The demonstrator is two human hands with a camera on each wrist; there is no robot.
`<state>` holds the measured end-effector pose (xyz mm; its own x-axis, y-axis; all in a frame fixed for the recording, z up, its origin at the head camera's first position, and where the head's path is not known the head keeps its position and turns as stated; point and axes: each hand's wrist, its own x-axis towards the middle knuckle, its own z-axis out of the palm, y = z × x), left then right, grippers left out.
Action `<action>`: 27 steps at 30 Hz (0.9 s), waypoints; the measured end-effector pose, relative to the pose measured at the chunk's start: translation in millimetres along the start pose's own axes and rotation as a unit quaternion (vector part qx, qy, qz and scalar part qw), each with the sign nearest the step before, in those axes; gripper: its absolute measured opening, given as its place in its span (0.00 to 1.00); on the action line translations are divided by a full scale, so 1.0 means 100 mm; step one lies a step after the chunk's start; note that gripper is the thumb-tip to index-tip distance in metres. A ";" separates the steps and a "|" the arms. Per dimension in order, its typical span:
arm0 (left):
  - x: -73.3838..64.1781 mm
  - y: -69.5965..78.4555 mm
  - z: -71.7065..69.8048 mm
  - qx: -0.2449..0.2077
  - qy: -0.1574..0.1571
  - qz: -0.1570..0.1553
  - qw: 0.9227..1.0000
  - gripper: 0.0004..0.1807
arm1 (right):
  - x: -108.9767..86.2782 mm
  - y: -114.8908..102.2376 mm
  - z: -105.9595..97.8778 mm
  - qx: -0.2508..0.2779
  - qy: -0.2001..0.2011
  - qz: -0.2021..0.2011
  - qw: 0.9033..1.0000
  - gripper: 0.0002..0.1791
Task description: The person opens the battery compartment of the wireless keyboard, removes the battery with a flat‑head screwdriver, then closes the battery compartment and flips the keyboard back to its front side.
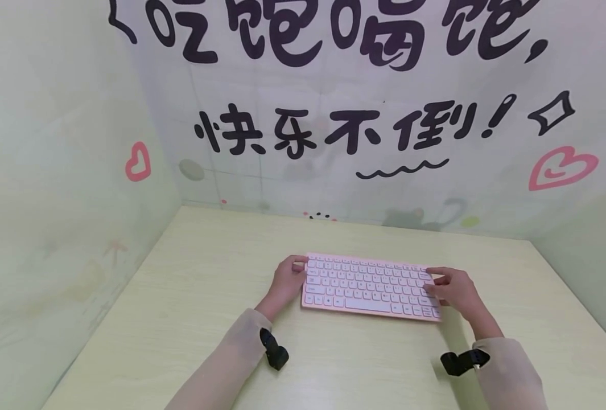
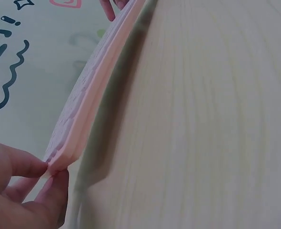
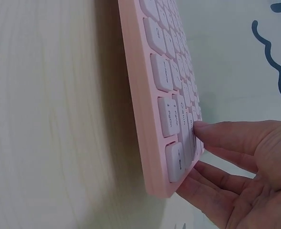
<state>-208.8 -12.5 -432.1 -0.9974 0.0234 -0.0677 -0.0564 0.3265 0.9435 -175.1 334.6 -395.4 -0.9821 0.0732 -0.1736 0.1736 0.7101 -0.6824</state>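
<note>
A pink keyboard [image 1: 369, 287] with white keys is held by its two short ends above the light wooden table. At its left end my left hand [image 1: 287, 283] pinches the edge; in the left wrist view the thumb and a finger of that hand [image 2: 26, 191] meet at the keyboard's corner. My right hand [image 1: 456, 290] grips the right end. Seen from the right wrist, the thumb of the right hand [image 3: 245, 162] lies on the keys while other fingers go behind the keyboard [image 3: 152, 119]. A shadow shows under the keyboard in both wrist views.
The pale wooden table [image 1: 180, 319] spreads around the keyboard. Behind it stands a white wall sheet [image 1: 292, 188] with large black lettering and pink hearts, and a pale side wall [image 1: 67, 199] rises at the left. Black wrist cameras [image 1: 274, 350] sit on both sleeves.
</note>
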 end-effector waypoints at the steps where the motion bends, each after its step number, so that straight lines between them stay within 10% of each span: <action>1: 0.00 0.00 -0.01 -0.004 -0.002 0.002 1.000 0.17 | 0.00 -0.01 -0.01 0.000 0.000 0.000 1.000 0.31; 27: 0.00 0.05 -0.26 -0.095 -0.158 0.026 0.982 0.26 | -0.08 -0.11 -0.09 0.003 0.002 -0.012 1.000 0.30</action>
<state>-210.6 -35.9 -419.1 -0.9370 0.3382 -0.0874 -0.0432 0.1359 0.9898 -170.2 332.0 -380.1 -0.9864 0.0587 -0.1538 0.1498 0.7073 -0.6908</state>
